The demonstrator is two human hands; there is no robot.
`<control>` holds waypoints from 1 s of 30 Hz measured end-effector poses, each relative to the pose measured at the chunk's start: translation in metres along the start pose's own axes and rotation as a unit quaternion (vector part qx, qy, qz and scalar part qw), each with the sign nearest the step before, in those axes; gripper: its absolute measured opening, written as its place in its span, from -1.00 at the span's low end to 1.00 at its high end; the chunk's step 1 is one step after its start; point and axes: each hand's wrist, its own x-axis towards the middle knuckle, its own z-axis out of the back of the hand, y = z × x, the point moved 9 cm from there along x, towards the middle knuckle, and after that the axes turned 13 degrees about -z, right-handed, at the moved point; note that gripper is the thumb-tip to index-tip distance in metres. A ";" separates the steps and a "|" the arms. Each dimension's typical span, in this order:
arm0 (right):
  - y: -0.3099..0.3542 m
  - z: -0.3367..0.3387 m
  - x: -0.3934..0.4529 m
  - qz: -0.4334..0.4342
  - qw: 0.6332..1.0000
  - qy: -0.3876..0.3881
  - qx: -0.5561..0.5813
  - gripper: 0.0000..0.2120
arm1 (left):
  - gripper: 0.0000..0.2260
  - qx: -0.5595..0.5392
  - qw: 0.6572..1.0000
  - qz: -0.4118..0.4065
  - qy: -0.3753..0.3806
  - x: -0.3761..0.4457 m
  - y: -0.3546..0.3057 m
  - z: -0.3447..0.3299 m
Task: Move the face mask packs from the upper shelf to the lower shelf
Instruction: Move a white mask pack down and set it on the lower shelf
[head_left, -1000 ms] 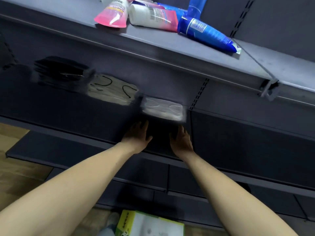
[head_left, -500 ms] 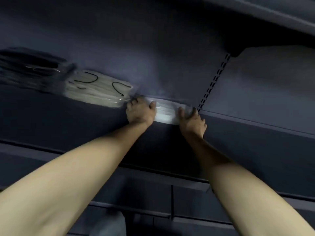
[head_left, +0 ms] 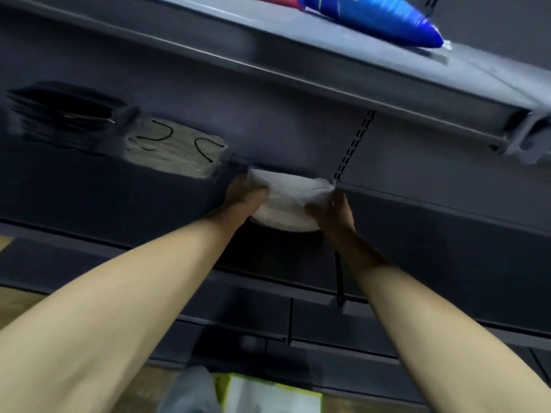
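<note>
Both my hands, left (head_left: 247,193) and right (head_left: 335,211), grip the white mask pack (head_left: 290,198) by its ends, fingers curled, at the shelf (head_left: 417,210) edge; next, lowering it onto the shelf below.

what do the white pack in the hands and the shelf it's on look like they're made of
White pack: looks like soft cloth-like masks in thin clear film; it bends and sags between the left hand and right hand. Blur leaves the wrap uncertain.

Shelf: probably painted metal, matte dark grey; flat, stiff panels with a slotted upright behind.
</note>
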 end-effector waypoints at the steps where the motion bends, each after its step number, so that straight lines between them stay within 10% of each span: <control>1: -0.003 0.000 -0.005 -0.001 1.000 0.007 -0.005 -0.43 | -0.56 -0.014 1.000 0.016 -0.003 -0.004 0.005 0.001; 6: -0.012 -0.002 -0.011 0.018 1.000 -0.019 0.004 -0.42 | -0.82 0.022 1.000 -0.006 -0.010 -0.003 0.016 0.003; 17: 0.012 -0.014 0.039 0.089 0.979 -0.110 0.144 -0.04 | -0.24 -0.080 0.966 -0.212 -0.125 0.046 -0.010 0.004; 30: 0.028 -0.030 0.040 0.187 0.976 -0.099 0.056 -0.09 | -0.20 0.110 0.922 -0.349 -0.128 0.031 -0.023 -0.014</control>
